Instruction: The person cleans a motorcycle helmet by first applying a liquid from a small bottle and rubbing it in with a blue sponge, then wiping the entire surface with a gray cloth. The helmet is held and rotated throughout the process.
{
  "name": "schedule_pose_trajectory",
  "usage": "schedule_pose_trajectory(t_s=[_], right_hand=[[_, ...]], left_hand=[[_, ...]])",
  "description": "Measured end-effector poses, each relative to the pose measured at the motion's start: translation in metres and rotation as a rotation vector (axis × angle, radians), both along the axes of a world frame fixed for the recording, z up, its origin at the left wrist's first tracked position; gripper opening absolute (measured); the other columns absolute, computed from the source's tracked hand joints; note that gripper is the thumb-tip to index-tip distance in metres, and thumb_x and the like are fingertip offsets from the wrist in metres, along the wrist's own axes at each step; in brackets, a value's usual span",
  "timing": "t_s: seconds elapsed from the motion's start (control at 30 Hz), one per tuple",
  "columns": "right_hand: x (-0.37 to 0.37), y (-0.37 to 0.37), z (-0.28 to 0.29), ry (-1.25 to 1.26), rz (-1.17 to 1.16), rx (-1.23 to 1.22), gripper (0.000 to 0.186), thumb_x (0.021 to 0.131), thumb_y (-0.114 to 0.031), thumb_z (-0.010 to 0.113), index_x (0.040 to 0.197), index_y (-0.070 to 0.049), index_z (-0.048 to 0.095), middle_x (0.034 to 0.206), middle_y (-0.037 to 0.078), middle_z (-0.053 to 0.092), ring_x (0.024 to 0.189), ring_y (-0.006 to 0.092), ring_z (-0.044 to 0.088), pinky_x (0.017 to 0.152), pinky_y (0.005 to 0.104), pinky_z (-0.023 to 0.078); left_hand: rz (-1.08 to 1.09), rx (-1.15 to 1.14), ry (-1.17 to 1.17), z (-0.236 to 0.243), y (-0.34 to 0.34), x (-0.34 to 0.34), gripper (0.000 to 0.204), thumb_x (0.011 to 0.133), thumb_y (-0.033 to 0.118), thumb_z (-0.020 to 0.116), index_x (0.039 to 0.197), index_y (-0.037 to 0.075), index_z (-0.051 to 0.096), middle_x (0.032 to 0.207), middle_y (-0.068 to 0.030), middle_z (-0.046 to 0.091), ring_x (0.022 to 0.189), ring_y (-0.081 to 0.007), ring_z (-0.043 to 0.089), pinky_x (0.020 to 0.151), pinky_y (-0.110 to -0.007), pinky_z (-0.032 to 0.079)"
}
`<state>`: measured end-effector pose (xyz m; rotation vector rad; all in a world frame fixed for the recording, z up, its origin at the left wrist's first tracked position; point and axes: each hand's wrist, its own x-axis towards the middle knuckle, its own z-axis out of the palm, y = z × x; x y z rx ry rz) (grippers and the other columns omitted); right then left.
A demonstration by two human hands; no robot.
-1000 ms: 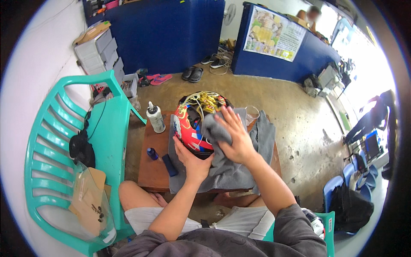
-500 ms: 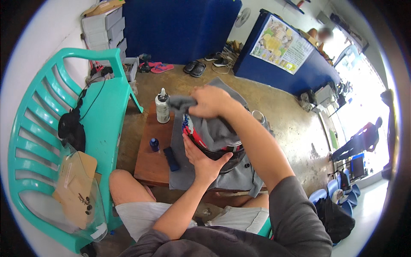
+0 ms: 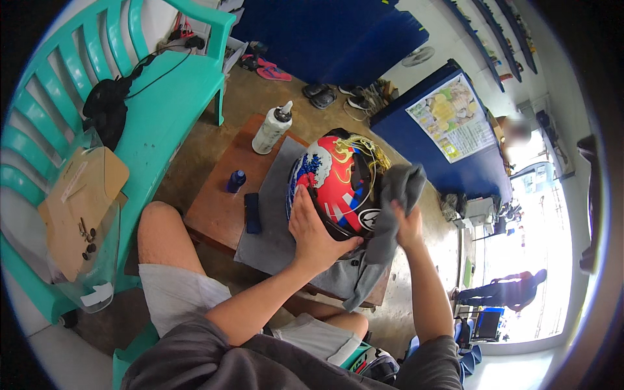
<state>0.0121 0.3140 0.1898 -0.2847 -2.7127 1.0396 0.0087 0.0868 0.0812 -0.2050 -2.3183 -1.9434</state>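
Note:
A motorcycle helmet (image 3: 338, 166), red, blue and white with a wave and gold patterns, stands on a grey cloth spread over a low wooden table (image 3: 211, 211). My left hand (image 3: 313, 235) grips its near side, fingers against the shell and thumb along the lower rim. At the helmet's right side, my right hand (image 3: 408, 224) is closed on a grey cleaning cloth (image 3: 385, 240) that hangs down past the rim. Left of the helmet are a white squeeze bottle (image 3: 270, 132), a small dark blue bottle (image 3: 236, 181) and a dark blue flat block (image 3: 253, 213).
A green plastic bench (image 3: 166, 97) runs along the left, bearing a black bag (image 3: 107, 107), a clear visor (image 3: 97, 266) and brown cardboard with small dark parts. Sandals and shoes (image 3: 320, 96) lie on the floor beyond the table. Blue partitions (image 3: 325, 39) stand behind; another person (image 3: 500, 290) is at the right.
My right hand has come from the helmet's top to its right side with the cloth, uncovering the painted shell. The helmet appears turned; my left hand still holds it. The view has tilted.

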Motion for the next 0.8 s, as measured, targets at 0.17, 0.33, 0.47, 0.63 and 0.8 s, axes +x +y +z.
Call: schedule_pose_trajectory(t_s=[0.17,0.33,0.47,0.63,0.8], right_hand=[[-0.112,0.049,0.009,-0.138,0.003,-0.185,0.05,0.099,-0.039,0.074,0.115,0.008,0.074,0.096,0.012,0.077,0.091,0.0203,0.072,0.082,0.0382,0.056],[-0.183,-0.025,0.031,-0.266,-0.037,0.223,0.054,0.092,-0.041,0.074,0.116,0.007,0.074,0.104,0.02,0.072,0.107,0.0311,0.071,0.093,0.0435,0.055],[-0.141,-0.102,0.05,-0.142,0.479,0.694,0.052,0.089,-0.037,0.073,0.125,0.001,0.074,0.128,0.027,0.065,0.134,0.0425,0.057,0.115,0.0501,0.045],[-0.144,-0.14,0.062,-0.252,0.713,0.832,0.048,0.091,-0.036,0.073,0.127,-0.005,0.075,0.132,0.02,0.069,0.128,0.0393,0.063,0.115,0.0501,0.046],[-0.171,-0.146,0.035,-0.401,0.606,0.913,0.049,0.094,-0.038,0.07,0.131,-0.007,0.074,0.137,0.018,0.071,0.131,0.0371,0.064,0.125,0.0511,0.039]], left_hand=[[-0.039,-0.005,0.015,0.005,-0.006,-0.002,0.162,0.06,0.053,0.101,0.169,-0.003,-0.006,0.17,-0.0366,0.015,0.156,-0.0538,0.02,0.126,-0.063,0.017],[-0.024,0.001,0.056,0.0,-0.007,-0.001,0.159,0.062,0.057,0.099,0.169,-0.004,-0.002,0.171,-0.0356,0.015,0.158,-0.0524,0.019,0.125,-0.063,0.018],[-0.017,0.001,0.051,-0.004,-0.008,-0.002,0.159,0.061,0.06,0.098,0.168,-0.006,0.001,0.171,-0.0339,0.016,0.158,-0.0512,0.019,0.125,-0.063,0.019],[0.004,-0.048,0.078,-0.004,-0.002,-0.002,0.158,0.063,0.071,0.092,0.168,-0.008,0.004,0.172,-0.033,0.015,0.159,-0.0507,0.016,0.124,-0.063,0.019],[-0.018,-0.017,0.073,-0.009,-0.002,-0.001,0.155,0.066,0.068,0.092,0.167,-0.01,0.004,0.171,-0.0357,0.015,0.159,-0.0513,0.016,0.124,-0.064,0.018]])
